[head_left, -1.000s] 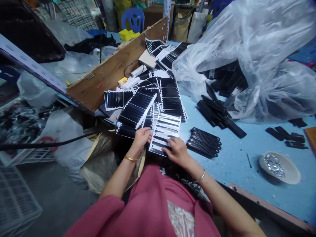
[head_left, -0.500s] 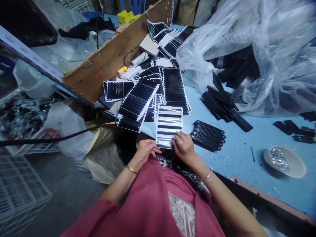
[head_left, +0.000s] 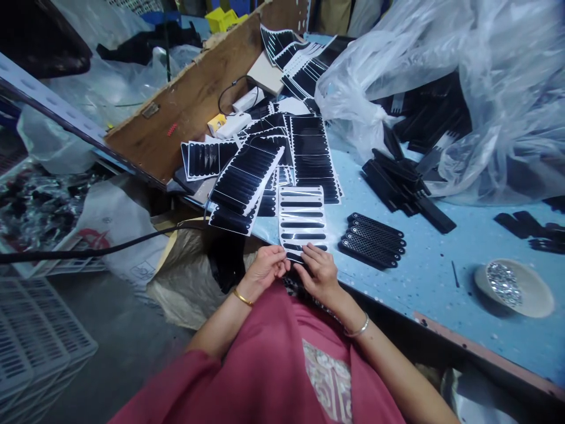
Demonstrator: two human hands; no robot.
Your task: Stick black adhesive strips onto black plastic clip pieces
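Your left hand (head_left: 265, 266) has come down from the left edge of the striped sheet (head_left: 302, 221) to its lower-left corner, fingertips now pinched there. Your right hand (head_left: 321, 274) has slid from its lower-right face to its bottom edge, so your fingertips sit closer together. You've turned the sheet from a slant to nearly straight, and your view has tipped down.

One head-worn camera looks forward and down. The left hand (head_left: 267, 265) and right hand (head_left: 322, 274) show near, below mid-view, the table (head_left: 419, 265) stretching beyond.
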